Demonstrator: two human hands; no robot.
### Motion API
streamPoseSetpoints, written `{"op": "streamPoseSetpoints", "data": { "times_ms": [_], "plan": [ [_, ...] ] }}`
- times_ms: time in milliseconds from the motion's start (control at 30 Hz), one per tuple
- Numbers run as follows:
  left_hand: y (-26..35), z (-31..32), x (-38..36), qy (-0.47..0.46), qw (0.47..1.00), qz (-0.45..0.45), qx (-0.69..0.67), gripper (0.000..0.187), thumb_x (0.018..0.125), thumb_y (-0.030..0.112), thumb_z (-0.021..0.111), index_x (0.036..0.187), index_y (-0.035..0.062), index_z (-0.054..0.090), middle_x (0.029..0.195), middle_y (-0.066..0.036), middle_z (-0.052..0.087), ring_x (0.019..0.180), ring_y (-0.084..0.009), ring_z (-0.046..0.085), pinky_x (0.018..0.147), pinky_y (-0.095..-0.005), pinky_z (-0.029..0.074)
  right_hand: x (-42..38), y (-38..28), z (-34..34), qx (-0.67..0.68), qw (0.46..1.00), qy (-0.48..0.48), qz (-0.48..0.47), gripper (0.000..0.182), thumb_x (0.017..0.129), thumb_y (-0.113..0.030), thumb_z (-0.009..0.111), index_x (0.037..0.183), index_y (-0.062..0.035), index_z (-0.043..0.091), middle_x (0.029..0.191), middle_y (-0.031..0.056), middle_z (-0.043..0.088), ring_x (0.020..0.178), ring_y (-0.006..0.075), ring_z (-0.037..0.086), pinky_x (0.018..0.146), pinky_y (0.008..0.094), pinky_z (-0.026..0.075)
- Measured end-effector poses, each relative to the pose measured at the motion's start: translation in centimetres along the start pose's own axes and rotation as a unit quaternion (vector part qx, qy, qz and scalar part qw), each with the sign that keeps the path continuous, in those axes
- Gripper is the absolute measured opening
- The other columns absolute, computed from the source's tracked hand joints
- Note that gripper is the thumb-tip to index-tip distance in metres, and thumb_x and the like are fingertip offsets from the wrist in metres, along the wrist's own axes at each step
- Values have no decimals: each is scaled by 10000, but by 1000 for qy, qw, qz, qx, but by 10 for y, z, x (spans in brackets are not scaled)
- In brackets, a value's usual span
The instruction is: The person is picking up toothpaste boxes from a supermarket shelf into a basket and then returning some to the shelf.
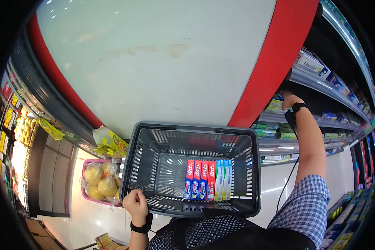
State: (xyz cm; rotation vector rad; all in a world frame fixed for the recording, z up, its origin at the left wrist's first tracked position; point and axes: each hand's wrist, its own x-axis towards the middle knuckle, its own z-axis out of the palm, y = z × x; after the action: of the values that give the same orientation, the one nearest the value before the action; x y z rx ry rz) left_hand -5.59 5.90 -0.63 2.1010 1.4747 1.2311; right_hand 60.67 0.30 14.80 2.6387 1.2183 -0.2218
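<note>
My left hand (135, 203) is closed round the near left corner of the rim of a dark grey shopping basket (194, 128). Inside the basket, toward its near right side, several red-and-blue toothpaste boxes (196, 180) stand in a row, with blue, white and green boxes (223, 180) beside them. My right arm stretches out to the shelves on the right. There my right hand (291, 100) is at a blue-and-green box (276, 101) on a middle shelf. Its fingertips are hidden, so their grip on the box does not show.
A white panel with a red border (254, 75) stands just beyond the basket. Shelves with a boxed "Doctor" product (310, 64) rise at the right. On the left, a pink crate (84, 188) holds bagged yellow fruit (107, 186), near a lit produce rack (23, 137).
</note>
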Motion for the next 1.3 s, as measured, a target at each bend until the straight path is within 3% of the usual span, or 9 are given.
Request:
{"op": "streamPoseSetpoints", "data": {
  "times_ms": [133,500,900,1000,1067,1133,1167,1233,1300],
  "plan": [
    [1,1,0,-13,1000,10,-12,64,765,41,590,715,39,629,493,-55,488,433,-194,465,455,-321,347,-12,2,7,22,997,60,-34,880,509,-116,790,1322,-45,461,1303,202,520,1211,342,498,1023,364,419],
    [1,0,2,-28,999,19,-7,68,770,51,580,723,46,629,491,-53,489,431,-199,461,465,-331,342,-16,-19,-3,-13,999,18,34,818,540,-85,766,1308,-43,487,1290,207,530,1226,320,491,1023,353,416],
    [2,-2,1,-18,999,27,-2,63,772,51,585,723,54,624,527,-70,510,457,-223,481,481,-347,361,14,7,19,-16,999,31,20,889,570,-65,716,1392,-41,378,1413,205,408,1332,322,369,1078,339,360],
    [6,-5,3,-24,999,27,6,58,768,51,602,712,56,617,518,-68,501,463,-233,487,480,-352,364,-4,-5,12,-41,994,37,93,1137,564,-200,779,1494,-209,125,1555,88,149,1432,298,134,962,789,166],
    [5,-2,5,-8,999,39,3,57,756,45,612,701,57,620,495,-56,493,451,-222,493,480,-341,372,-26,-9,12,-104,977,166,87,1174,540,-229,821,1494,-204,138,1554,92,154,1427,313,144,989,765,170],
    [5,-2,5,-5,1000,29,1,56,753,42,611,700,56,623,487,-50,490,441,-215,491,478,-334,373,-65,-30,-13,-160,975,120,99,939,577,-245,823,1393,-99,380,1450,121,381,1340,295,361,1005,715,237],
    [6,-2,5,-6,999,31,-7,56,750,39,610,698,56,626,479,-44,487,430,-208,489,476,-326,375,-85,-34,-20,-141,984,97,54,741,584,-231,818,1249,-69,535,1299,138,533,1221,288,494,1014,602,337],
    [8,-3,8,0,999,33,-7,53,744,34,608,702,54,632,470,-37,480,415,-197,480,469,-315,372,-126,-71,-39,-64,993,55,-77,461,595,-144,805,1001,14,656,970,177,663,952,318,635,815,355,502],
    [9,-3,8,1,999,48,-5,51,741,32,610,701,54,632,470,-36,479,415,-194,480,466,-313,369,-169,-133,-40,29,961,50,-270,428,626,-94,779,1019,16,650,965,183,662,921,314,637,801,368,500]
  ]
}}
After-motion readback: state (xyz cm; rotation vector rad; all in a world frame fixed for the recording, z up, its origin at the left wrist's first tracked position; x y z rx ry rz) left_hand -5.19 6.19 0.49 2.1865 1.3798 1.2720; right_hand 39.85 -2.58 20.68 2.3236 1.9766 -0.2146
